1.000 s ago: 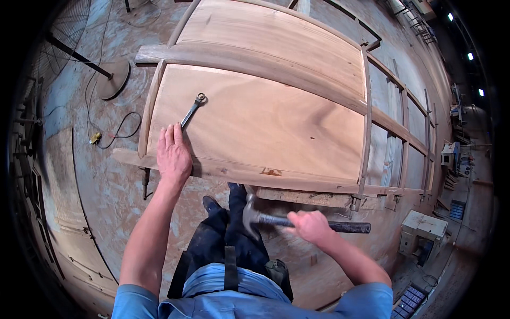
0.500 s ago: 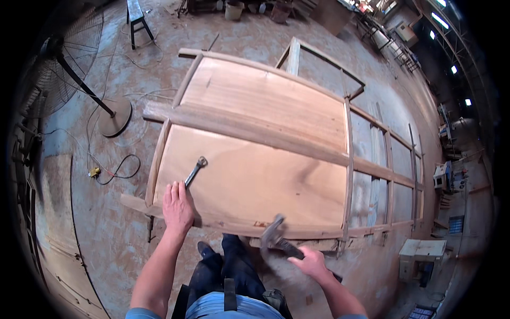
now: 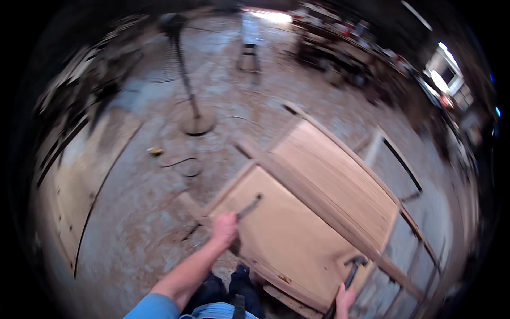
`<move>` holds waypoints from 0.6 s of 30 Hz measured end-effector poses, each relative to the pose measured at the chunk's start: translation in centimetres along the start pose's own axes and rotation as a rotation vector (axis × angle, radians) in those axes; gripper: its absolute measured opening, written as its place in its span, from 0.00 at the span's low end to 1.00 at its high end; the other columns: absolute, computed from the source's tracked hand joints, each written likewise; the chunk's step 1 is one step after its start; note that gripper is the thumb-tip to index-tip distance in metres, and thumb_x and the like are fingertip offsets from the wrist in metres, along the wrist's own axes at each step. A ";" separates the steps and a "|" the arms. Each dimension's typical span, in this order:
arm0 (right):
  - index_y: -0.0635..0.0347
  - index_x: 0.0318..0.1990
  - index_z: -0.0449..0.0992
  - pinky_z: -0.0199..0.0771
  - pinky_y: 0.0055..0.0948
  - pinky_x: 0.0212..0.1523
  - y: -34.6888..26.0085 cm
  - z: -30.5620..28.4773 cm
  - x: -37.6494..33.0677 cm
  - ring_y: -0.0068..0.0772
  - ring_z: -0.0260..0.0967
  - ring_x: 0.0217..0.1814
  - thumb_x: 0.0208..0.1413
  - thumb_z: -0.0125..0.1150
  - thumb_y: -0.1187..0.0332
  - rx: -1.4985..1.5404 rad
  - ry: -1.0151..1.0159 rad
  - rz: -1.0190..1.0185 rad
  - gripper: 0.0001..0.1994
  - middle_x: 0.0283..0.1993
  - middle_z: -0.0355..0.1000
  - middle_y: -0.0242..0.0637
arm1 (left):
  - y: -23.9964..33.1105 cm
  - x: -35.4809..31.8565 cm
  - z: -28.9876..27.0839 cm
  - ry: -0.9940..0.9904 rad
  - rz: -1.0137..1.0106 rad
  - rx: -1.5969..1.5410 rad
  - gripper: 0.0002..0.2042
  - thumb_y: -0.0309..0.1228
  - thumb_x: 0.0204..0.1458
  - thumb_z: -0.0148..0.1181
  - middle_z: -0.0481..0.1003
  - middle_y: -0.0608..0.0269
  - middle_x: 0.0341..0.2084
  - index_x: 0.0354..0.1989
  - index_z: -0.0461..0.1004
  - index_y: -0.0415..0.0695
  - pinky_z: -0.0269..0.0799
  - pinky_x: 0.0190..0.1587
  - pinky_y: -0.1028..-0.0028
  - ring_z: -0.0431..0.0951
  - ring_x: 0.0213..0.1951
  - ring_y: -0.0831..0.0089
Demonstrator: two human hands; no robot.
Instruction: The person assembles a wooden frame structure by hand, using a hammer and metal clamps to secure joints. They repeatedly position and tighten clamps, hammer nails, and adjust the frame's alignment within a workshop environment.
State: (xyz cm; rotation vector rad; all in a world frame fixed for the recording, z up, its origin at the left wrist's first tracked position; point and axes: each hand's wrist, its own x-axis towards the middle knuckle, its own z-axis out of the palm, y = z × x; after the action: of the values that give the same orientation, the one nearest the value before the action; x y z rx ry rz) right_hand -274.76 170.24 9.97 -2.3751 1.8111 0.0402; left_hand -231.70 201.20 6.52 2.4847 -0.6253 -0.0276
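Note:
A wooden frame with two pale panels (image 3: 297, 228) lies in front of me, turned at a slant in the view. My left hand (image 3: 225, 229) is closed around the near end of a metal wrench (image 3: 248, 206), whose ring end points away over the nearer panel. Blur hides the exact finger positions. At the lower right, my right hand (image 3: 345, 299) grips the dark handle of a claw hammer (image 3: 356, 261). The hammer's head shows over the right end of the same panel; whether it touches the wood I cannot tell.
A pedestal fan (image 3: 197, 122) stands on the floor beyond the frame, with a cable and a yellow object (image 3: 155, 151) nearby. Plywood sheeting (image 3: 90, 181) lies at the left. A narrow bench (image 3: 248, 48) and a cluttered worktable (image 3: 340, 48) are at the back.
The view has swung to the left, so the frame now appears lower and further right. My left hand has closed on the wrench. The hammer now shows over the panel's right end.

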 end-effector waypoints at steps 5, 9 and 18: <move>0.71 0.40 0.73 0.74 0.47 0.39 -1.8 -3.4 -1.4 0.56 0.72 0.37 0.55 0.56 0.57 -0.094 0.201 -0.341 0.20 0.36 0.74 0.55 | 1.8 0.8 -0.2 -0.114 -0.057 0.239 0.07 0.30 0.42 0.55 0.77 0.55 0.24 0.22 0.80 0.45 0.77 0.32 0.61 0.78 0.31 0.60; 0.70 0.39 0.75 0.73 0.43 0.37 -9.9 -7.1 -1.4 0.51 0.71 0.34 0.56 0.56 0.56 -0.016 0.254 -0.619 0.20 0.33 0.73 0.53 | -0.9 -3.4 -4.4 0.126 0.054 -0.007 0.05 0.30 0.45 0.54 0.71 0.55 0.29 0.29 0.72 0.42 0.74 0.37 0.63 0.74 0.36 0.58; 0.68 0.45 0.76 0.72 0.43 0.48 -35.9 -7.2 -16.8 0.54 0.72 0.46 0.60 0.50 0.53 0.041 -0.017 -1.000 0.23 0.44 0.73 0.59 | -28.4 -28.3 -15.6 -0.253 -0.697 -0.163 0.13 0.33 0.50 0.52 0.76 0.52 0.40 0.42 0.76 0.47 0.73 0.43 0.54 0.77 0.44 0.53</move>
State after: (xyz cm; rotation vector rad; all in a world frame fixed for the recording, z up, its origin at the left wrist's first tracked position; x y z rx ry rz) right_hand -245.29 194.60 22.79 -2.9165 0.4446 -0.0906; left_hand -242.32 242.53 1.07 2.4303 0.1712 -0.6351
